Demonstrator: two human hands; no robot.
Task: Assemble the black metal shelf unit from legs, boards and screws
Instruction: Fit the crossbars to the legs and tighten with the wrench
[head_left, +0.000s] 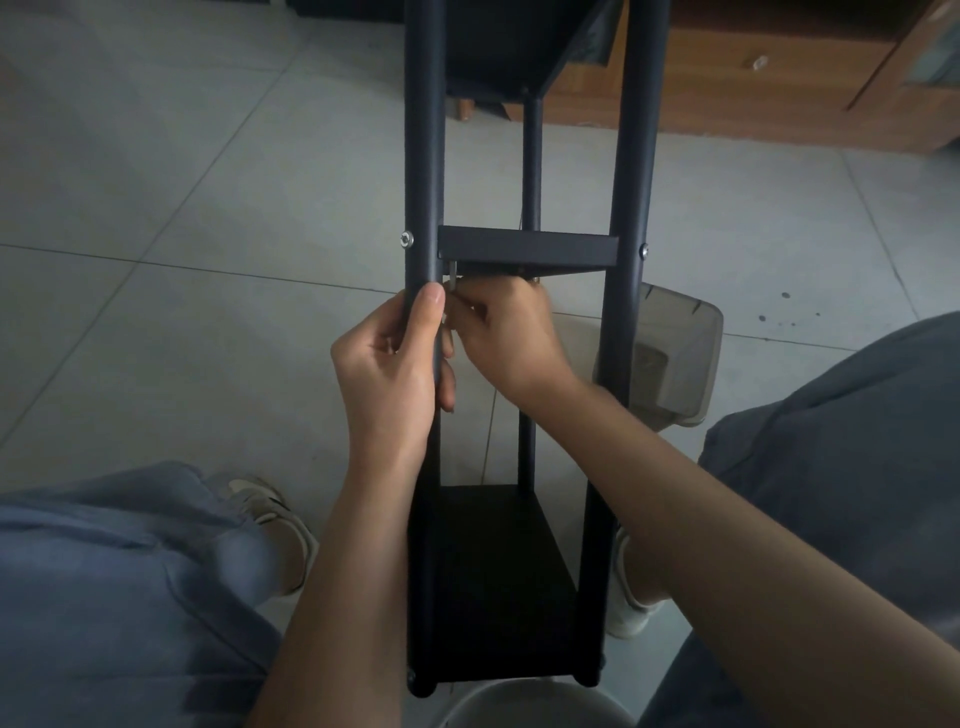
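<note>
On the far left the pale tiled floor (156, 249) lies bare and wide, its grout lines running diagonally, with plenty of free room beside the frame. Lower left, a leg in soft grey-blue fabric (114, 587) ends in a light sneaker (275, 519) with dark stripes.

The black shelf unit (519, 249) stands between the knees, seen from above. Its left leg (423, 130) is a round matte tube with a fine powdery finish, and a bright screw head (407, 239) sits on its outer side at the level of the middle board (527, 248), a flat black tray with a squared lip. The left hand (400, 353) is wrapped around that tube just below the board, thumb laid up along the front, fingers curled behind.

The right hand (506, 332) is bunched close under the board's left corner, fingers pinched on a small silvery metal tool (453, 274) that pokes up to the board's underside; which tool it is cannot be told. The two hands touch at the tube.

Below them the bottom board (493, 587) lies dark and flat between the legs. The right leg (636, 156) carries another screw head (644, 250). Behind it rests a smoky translucent plastic bin (675, 353), rounded at its corners. Along the top right runs brown wooden furniture (779, 78), close to the frame's far end. A dark grey trouser leg (852, 467) fills the right edge.
</note>
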